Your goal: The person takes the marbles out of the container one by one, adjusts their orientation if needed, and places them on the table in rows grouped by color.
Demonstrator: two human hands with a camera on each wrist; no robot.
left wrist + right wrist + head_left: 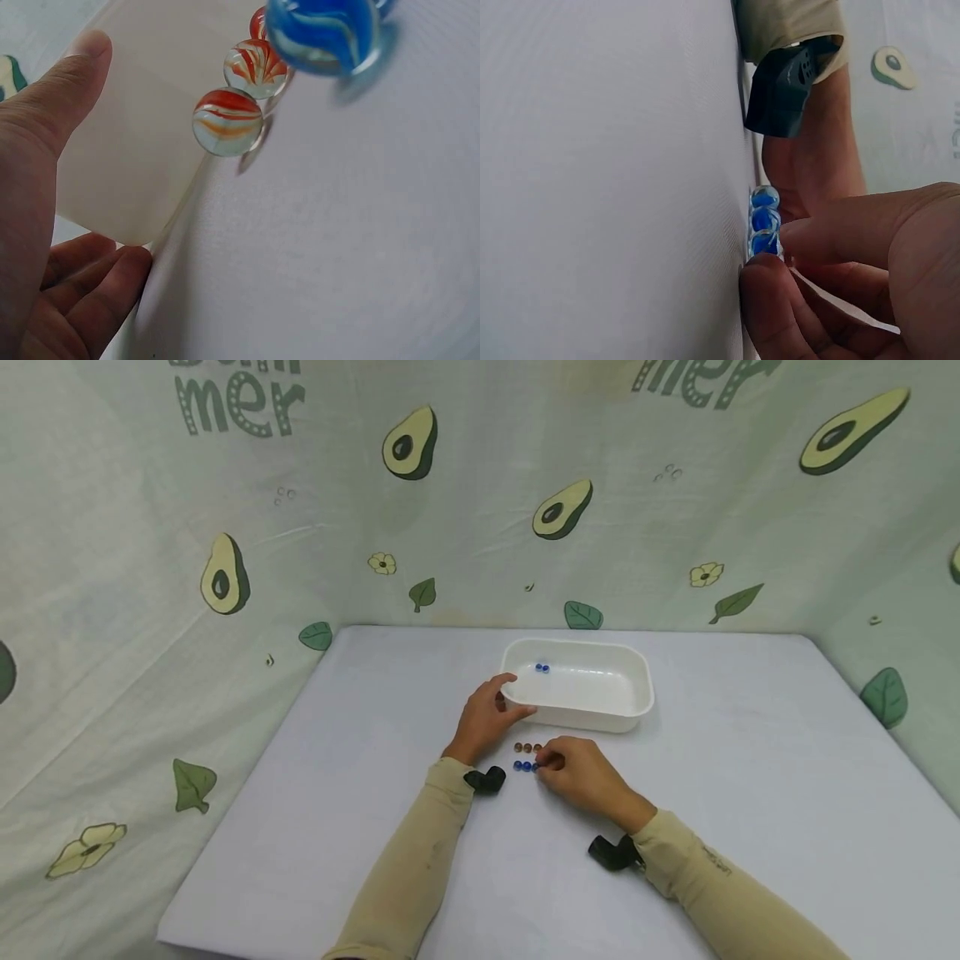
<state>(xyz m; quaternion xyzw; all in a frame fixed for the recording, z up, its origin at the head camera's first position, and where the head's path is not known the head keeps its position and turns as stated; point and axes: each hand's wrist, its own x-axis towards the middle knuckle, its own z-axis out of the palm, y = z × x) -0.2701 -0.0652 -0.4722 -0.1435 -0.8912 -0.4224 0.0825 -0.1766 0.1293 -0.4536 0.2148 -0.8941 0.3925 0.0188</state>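
My left hand (482, 720) grips the left front corner of a white tray (585, 718), thumb along the front wall and fingers around the left side. Inside the tray lie two blue marbles (542, 668). In front of it, a row of red-orange swirled marbles (527, 748) runs sideways, with a row of blue marbles (527, 767) nearer me. My right hand (585, 774) pinches at the right end of the blue row, its thumb and index finger at a blue marble (764, 244) in the right wrist view. Its fingers partly cover the right ends of both rows.
A white cloth covers the table (750, 760). Behind and beside it hangs a pale curtain (480, 527) printed with avocados and leaves. Each wrist carries a black camera (615, 853) just beyond its beige sleeve (720, 893).
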